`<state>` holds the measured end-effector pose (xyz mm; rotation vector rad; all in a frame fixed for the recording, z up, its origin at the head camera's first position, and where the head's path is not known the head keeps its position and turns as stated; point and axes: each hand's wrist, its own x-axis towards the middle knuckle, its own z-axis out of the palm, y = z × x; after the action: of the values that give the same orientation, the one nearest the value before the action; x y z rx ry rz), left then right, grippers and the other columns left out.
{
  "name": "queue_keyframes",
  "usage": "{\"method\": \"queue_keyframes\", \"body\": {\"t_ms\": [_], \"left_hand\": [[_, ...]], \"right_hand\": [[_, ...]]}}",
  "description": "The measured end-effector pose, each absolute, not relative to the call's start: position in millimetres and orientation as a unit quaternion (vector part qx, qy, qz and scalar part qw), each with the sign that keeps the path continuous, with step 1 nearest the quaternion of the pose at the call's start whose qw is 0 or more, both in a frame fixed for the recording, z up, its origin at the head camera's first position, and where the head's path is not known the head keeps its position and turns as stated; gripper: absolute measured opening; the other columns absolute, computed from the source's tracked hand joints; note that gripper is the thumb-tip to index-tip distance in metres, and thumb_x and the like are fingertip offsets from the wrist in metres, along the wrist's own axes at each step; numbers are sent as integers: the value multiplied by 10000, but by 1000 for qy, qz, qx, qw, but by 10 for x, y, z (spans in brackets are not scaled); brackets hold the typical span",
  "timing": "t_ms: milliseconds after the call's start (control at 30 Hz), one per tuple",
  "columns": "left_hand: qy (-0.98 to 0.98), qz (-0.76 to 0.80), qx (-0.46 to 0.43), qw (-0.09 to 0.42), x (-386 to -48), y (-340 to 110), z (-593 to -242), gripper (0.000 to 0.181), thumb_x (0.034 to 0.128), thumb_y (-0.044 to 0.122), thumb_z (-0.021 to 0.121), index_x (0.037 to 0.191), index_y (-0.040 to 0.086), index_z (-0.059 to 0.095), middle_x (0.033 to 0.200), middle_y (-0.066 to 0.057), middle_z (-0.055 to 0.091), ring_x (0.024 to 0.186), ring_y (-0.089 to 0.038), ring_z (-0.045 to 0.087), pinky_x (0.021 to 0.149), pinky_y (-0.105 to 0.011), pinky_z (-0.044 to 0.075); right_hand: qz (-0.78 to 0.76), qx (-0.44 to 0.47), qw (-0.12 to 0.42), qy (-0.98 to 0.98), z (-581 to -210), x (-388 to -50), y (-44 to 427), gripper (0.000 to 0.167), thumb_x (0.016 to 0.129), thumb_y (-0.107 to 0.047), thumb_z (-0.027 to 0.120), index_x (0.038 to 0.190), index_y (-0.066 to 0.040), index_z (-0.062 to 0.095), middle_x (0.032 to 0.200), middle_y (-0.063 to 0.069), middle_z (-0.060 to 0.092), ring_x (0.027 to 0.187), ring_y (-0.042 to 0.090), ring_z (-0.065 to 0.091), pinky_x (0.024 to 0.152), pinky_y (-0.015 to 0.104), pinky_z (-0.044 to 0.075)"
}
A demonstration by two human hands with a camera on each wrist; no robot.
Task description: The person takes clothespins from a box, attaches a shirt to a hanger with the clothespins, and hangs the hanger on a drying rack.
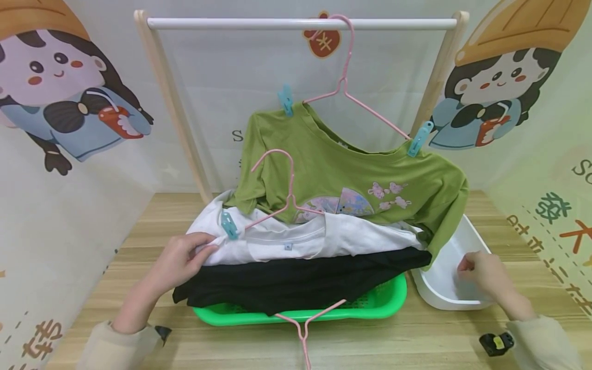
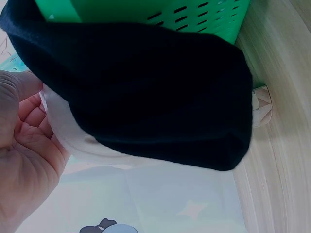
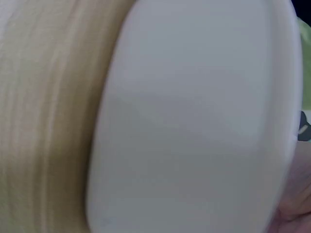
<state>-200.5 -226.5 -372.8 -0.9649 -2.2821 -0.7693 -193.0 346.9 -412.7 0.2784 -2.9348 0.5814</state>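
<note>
Black garment partly hides white shirt pinched by left fingers.

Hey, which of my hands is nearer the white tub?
Right. Your right hand is at the tub; your left hand is across the green basket from it, pinching the white shirt.
</note>
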Motion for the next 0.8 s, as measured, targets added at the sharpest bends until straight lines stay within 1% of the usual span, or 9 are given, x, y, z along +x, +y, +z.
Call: {"method": "queue_keyframes", "body": {"t_ms": [133,200,267,333,433,500,567,667,800], "left_hand": [[-844,-286,-361,274,-2006,-2263,-3728,180,669,-125,715,785,3,661,694,-26,633,557,-4,414,514,-155,374],[-844,-286,-362,274,-2004,-2264,-3728,180,669,-126,714,785,2,660,694,-27,633,558,-5,415,516,-157,375],[-844,-287,-361,274,-2001,-2263,-3726,182,669,-129,712,785,1,659,693,-24,631,560,-5,415,518,-157,375],[-845,-288,-360,272,-1998,-2262,-3724,187,666,-135,711,784,1,659,689,-21,627,559,-4,412,517,-155,373],[-845,-288,-360,272,-1997,-2260,-3724,190,663,-138,711,782,1,659,687,-19,626,560,-6,416,519,-156,376],[-844,-288,-361,273,-2000,-2258,-3725,186,666,-134,711,783,1,659,690,-22,629,563,-9,423,522,-159,380],[-843,-288,-362,274,-2003,-2258,-3726,179,672,-127,712,785,1,660,693,-24,632,565,-11,429,525,-161,384],[-842,-288,-363,277,-2005,-2257,-3727,174,675,-123,711,786,1,661,693,-25,633,564,-11,428,525,-163,384],[-840,-291,-363,279,-2002,-2255,-3725,183,665,-132,710,782,-1,658,684,-21,624,556,-10,419,519,-164,379]], "right_hand": [[212,77,115,-968,-4028,-1888,3461,131,711,0,742,723,14,612,643,74,619,573,185,549,526,296,419],[218,75,136,-964,-3967,-1860,3448,200,706,-11,758,825,77,624,677,119,638,592,225,596,533,288,444],[216,79,146,-962,-3899,-1827,3429,296,700,-19,771,914,122,623,695,138,647,601,246,612,532,280,458],[211,85,142,-963,-3833,-1781,3398,319,702,-34,773,945,124,640,699,130,654,606,245,618,534,276,461],[210,98,134,-964,-3739,-1703,3329,280,701,-36,776,914,108,665,698,102,649,600,207,612,531,266,471],[221,108,145,-959,-3675,-1643,3264,242,696,-16,778,890,90,680,717,95,648,608,120,602,530,237,486],[244,124,156,-949,-3602,-1582,3186,233,691,25,774,900,78,684,757,104,651,636,28,586,536,195,494],[276,189,180,-925,-3484,-1513,3036,291,661,98,769,937,56,686,828,60,650,699,-69,543,576,134,490],[326,290,207,-876,-3347,-1505,2779,394,619,188,744,980,48,671,913,-41,635,793,-50,575,643,124,493]]}}
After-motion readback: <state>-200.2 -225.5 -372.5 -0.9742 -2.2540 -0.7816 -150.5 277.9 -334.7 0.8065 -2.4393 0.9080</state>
